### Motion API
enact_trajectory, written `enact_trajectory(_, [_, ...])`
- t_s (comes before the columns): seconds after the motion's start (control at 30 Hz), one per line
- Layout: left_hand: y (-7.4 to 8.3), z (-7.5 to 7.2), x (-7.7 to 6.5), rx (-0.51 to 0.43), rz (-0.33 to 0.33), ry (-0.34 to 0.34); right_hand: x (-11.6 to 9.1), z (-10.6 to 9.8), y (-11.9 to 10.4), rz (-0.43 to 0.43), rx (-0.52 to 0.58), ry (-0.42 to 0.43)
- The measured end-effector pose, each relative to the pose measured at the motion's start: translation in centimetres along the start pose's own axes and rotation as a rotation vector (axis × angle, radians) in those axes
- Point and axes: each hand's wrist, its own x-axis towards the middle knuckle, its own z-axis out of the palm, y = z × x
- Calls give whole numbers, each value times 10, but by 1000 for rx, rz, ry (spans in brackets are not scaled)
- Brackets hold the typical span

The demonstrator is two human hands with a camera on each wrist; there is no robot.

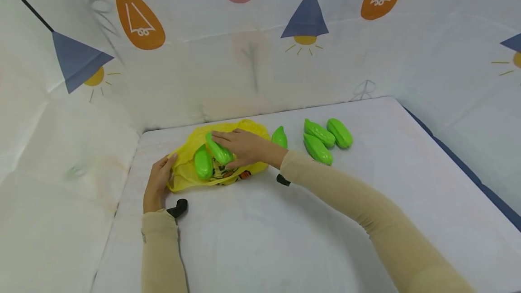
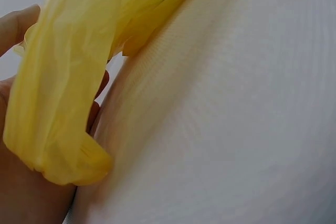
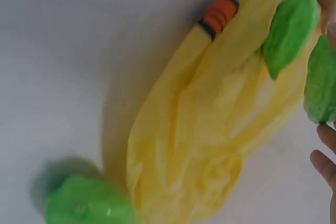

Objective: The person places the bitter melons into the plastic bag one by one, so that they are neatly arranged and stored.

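At the left end of a yellow plastic bag, my left hand holds its edge; in the left wrist view the bag's yellow film hangs in front of the palm and hides part of the fingers. Over the bag, my right hand grips a bright green toy gourd, thumb on one side and fingers on the other. Beside that one, a second green gourd lies against the bag. Both gourds show in the right wrist view, the held gourd cut off by the frame's right edge.
One green gourd lies just right of the bag. A cluster of several more gourds sits farther right on the white table. Behind, a pale cloth wall with printed lamps rises at the table's back edge.
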Motion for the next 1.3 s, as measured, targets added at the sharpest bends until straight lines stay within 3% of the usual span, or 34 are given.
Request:
enact_trajectory(0.23, [25,0,-18,12,2,-17,9,9,-20,-38,-13,-20])
enact_trajectory(0.5, [-5,-3,3,1,31,7,13,17,-28,-22,-15,-61])
enact_trajectory(0.7, [-5,-2,3,17,38,27,20,19,-26,32,-39,-57])
enact_trajectory(1.0, [-3,-2,4,6,-4,4,29,26,-23,90,-36,-67])
enact_trajectory(1.3, [-5,-2,7,-23,-2,1,38,38,-24,180,-27,-65])
